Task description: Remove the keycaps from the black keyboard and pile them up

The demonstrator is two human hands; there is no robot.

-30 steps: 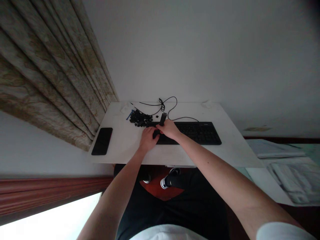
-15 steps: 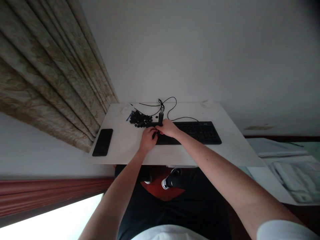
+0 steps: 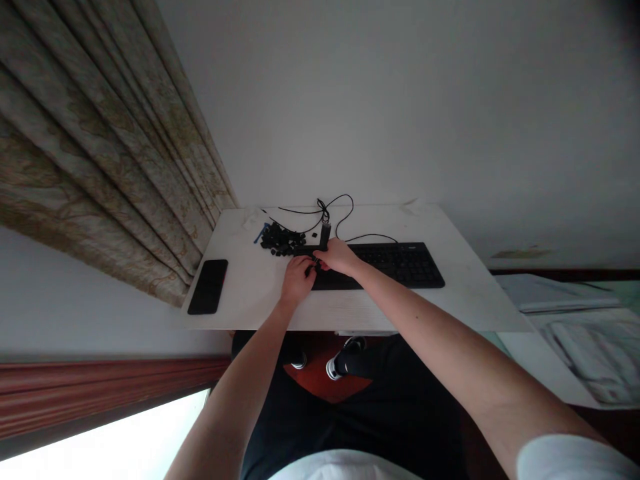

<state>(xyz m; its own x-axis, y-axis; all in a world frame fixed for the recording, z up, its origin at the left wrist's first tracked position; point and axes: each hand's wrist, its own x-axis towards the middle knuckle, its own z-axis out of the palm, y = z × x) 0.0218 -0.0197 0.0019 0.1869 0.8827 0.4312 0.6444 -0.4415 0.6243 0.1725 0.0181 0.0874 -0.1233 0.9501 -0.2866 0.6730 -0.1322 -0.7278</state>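
A black keyboard (image 3: pixel 400 265) lies across the white table, its left part mostly covered by my hands. My right hand (image 3: pixel 338 257) is closed around a black brush-like cleaning tool (image 3: pixel 325 235). The tool's greyish end points up and away, and its lower end meets the keyboard's left part. At that spot my left hand (image 3: pixel 298 279) rests with fingers bent together, thumb and forefinger close to the tool's lower end. Whatever is between those fingers is too small to make out. Just beyond lies a pile of loose black keycaps (image 3: pixel 280 240).
A black phone (image 3: pixel 208 287) lies at the table's left side. Behind the keyboard runs a thin black cable (image 3: pixel 345 197), bundled near the wall. One single keycap (image 3: pixel 315 235) sits apart from the pile, and a blue stick (image 3: pixel 261 233) lies at its left. A patterned curtain (image 3: pixel 125 133) hangs at the left.
The whole view has shifted slightly. My hands stay at the same place on the keyboard, and the tool in my right hand leans a little more to the right.
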